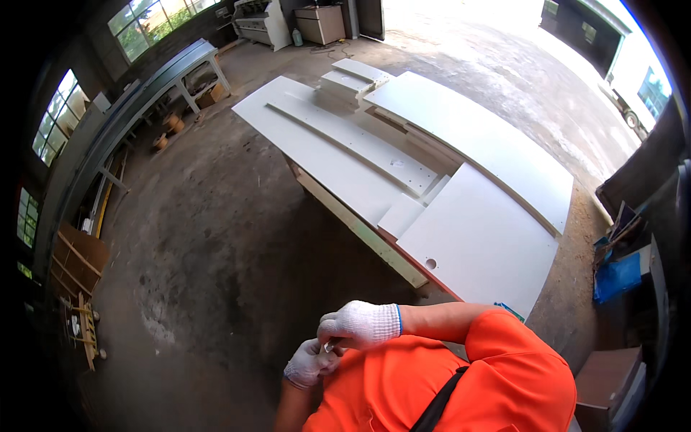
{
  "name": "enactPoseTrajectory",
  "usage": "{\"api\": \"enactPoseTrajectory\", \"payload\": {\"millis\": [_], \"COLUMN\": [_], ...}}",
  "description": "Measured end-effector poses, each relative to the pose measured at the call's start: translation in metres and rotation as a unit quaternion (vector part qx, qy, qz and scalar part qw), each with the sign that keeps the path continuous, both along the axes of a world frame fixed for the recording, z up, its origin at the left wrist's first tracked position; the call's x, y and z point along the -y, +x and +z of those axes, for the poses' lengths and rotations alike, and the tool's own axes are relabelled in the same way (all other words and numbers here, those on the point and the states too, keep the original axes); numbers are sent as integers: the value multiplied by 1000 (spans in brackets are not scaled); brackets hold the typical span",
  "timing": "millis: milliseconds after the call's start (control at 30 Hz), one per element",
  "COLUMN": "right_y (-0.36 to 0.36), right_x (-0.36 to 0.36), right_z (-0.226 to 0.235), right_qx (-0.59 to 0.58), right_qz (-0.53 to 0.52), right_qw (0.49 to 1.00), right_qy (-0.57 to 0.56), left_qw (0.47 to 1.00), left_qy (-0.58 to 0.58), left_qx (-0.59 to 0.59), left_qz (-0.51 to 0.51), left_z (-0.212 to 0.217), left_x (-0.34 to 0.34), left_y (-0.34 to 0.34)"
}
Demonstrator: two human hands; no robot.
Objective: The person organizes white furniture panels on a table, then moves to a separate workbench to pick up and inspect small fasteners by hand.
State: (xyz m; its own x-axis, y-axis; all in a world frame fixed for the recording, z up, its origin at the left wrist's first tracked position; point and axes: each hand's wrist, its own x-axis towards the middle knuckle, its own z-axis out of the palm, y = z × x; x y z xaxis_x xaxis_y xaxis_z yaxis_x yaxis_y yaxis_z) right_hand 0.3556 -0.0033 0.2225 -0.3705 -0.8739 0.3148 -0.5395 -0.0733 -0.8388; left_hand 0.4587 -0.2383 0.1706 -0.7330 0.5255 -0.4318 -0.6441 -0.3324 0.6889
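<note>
Head view:

Item, one: small pale piece (327,348), thin, whitish with a glossy glint, held before the wearer's body, near the hem of an orange shirt (403,374). Exact kind too small to tell. The visible part runs slantwise, upper end towards the right hand (360,324), lower end towards the left hand (309,362); full long axis hidden by the fingers.

Grip, left: fingers curled closed on the piece from below. Grip, right: thumb and fingertips pinched on its upper end. Both hands in white ribbed-knit gloves; right cuff edged in blue.

Worktop (360,234): long, pale-edged, beyond the hands, well apart from the piece. Carries smooth white flat boards: one broad panel (489,245), near end, pierced by a round hole (431,263); one wide panel (475,137), far side; one narrow strip (345,140), straight-edged, lengthwise along the worktop.

Floor (209,237): grey, rough, darkly stained.
</note>
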Motion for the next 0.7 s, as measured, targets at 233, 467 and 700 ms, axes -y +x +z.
{"api": "enactPoseTrajectory", "payload": {"millis": [233, 467, 700], "right_y": [-90, -176, -280], "right_x": [12, -19, -89], "right_z": [32, 2, -6], "right_qx": [112, 136, 199], "right_qz": [-135, -370, -431], "right_qw": [981, 903, 880], "right_qy": [84, 171, -21], "left_qw": [979, 942, 919], "left_qy": [-58, -136, -36], "left_qx": [38, -11, 51], "left_qz": [-194, -307, -390], "left_z": [34, 44, 14], "left_x": [25, -31, -81], "left_y": [-169, -327, -476]}}
